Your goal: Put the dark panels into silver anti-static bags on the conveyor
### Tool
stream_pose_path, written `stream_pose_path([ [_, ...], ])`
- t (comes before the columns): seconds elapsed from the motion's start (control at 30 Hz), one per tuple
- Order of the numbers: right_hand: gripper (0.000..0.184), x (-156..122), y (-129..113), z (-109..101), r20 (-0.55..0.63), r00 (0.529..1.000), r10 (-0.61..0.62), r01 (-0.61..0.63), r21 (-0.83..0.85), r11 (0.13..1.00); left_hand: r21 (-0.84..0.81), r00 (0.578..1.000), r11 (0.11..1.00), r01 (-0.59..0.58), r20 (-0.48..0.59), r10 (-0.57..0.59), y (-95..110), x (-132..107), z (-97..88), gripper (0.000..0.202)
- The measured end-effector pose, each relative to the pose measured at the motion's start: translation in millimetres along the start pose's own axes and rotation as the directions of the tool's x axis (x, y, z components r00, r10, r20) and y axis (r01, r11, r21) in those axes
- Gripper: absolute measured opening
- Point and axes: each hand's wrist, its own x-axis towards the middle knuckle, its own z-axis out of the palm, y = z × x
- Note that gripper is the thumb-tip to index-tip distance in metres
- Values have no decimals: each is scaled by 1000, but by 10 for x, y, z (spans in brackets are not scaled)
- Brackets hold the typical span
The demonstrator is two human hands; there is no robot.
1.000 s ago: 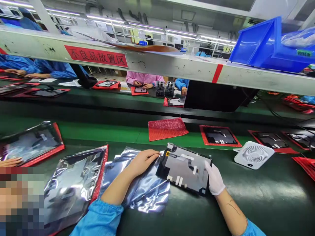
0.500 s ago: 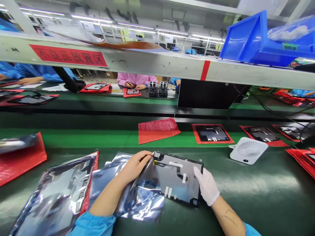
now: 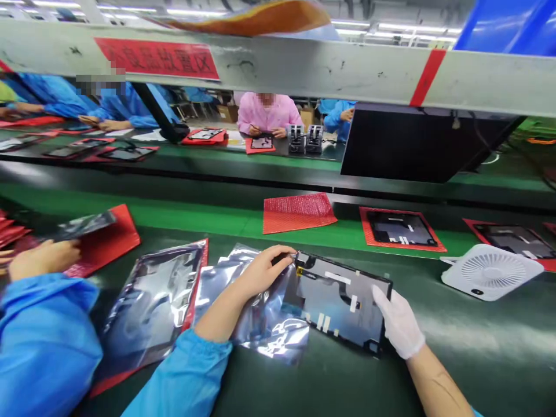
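A thin dark display panel (image 3: pixel 334 301), with white tape strips and a flat cable on its back, is held tilted above the bench. My right hand (image 3: pixel 398 324), in a white glove, grips its right edge with the thumb on top. At the panel's upper left corner, my bare left hand (image 3: pixel 264 272) pinches with its fingertips. Under the left hand lie shiny antistatic bags (image 3: pixel 278 336); whether one overlaps the panel's left end is hard to tell. Left of them, a bagged panel (image 3: pixel 152 301) rests on a red bubble sleeve (image 3: pixel 117 380).
A co-worker's hand (image 3: pixel 46 260) reaches in at left beside a red sleeve (image 3: pixel 128 226). At right stands a white fan (image 3: pixel 490 269). Behind are an red bubble sleeve (image 3: pixel 299 213), another panel (image 3: pixel 399 227) and a black monitor (image 3: pixel 417 145). A shelf beam (image 3: pixel 304 69) crosses above.
The view has shifted left and down, and a co-worker's arm now shows at left. The panel's left end has come farther clear of the bag film; both hands remain at the panel.
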Motion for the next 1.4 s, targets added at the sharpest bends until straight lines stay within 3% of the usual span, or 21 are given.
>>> stream_pose_path([
  [0.17, 71, 33, 54, -22, -30, 999, -21, 19, -61, 998, -34, 999, 999, -28, 25, 29, -40, -6, 8, 42],
  [0.37, 78, 49, 0, -97, -67, 994, 87, -97, -157, 983, -8, 993, 994, -113, 39, 113, -23, -12, -2, 39],
  [0.57, 74, 118, -137, -136, 64, 992, 111, -101, -145, 984, -4, 961, 968, -251, 119, 249, 83, -50, 57, 36],
  [0.7, 69, 252, -444, 159, 99, 990, 97, -73, -226, 971, 67, 964, 964, -258, -55, 262, 183, -89, 204, 35],
  [0.8, 66, 330, -783, 595, 198, 980, 32, 32, -312, 949, 94, 960, 975, -204, -178, 218, 241, -119, 268, 40],
  [0.87, 65, 335, -986, 909, 287, 956, 68, 54, -396, 917, 83, 948, 976, -202, -234, 216, 270, -146, 272, 48],
  [0.93, 64, 310, -1116, 1183, 414, 907, 76, 109, -405, 908, 53, 924, 967, -251, -285, 255, 299, -178, 249, 58],
  [1.0, 56, 281, -1157, 1386, 556, 830, -37, 217, -262, 940, -16, 895, 948, -318, -335, 294, 334, -212, 204, 68],
  [1.07, 48, 279, -1123, 1504, 607, 779, -158, 279, -109, 954, -82, 868, 927, -366, -390, 308, 385, -250, 142, 74],
  [1.13, 43, 346, -1056, 1533, 564, 812, -154, 264, -118, 957, -29, 829, 927, -375, -458, 321, 451, -296, 81, 70],
  [1.23, 42, 655, -1003, 1428, 444, 891, -93, 212, -227, 951, 257, 705, 866, -428, -505, 498, 551, -387, 71, 49],
  [1.33, 46, 1218, -1099, 1260, 326, 939, -109, 209, -289, 934, 390, 592, 655, -647, -284, 754, 591, -455, 236, 20],
  [1.37, 49, 1440, -1159, 1220, 290, 949, -120, 214, -319, 923, 382, 583, 602, -701, -179, 792, 583, -459, 321, 15],
  [1.4, 52, 1666, -1222, 1194, 267, 957, -116, 210, -358, 910, 370, 603, 584, -723, -75, 794, 564, -451, 408, 17],
])
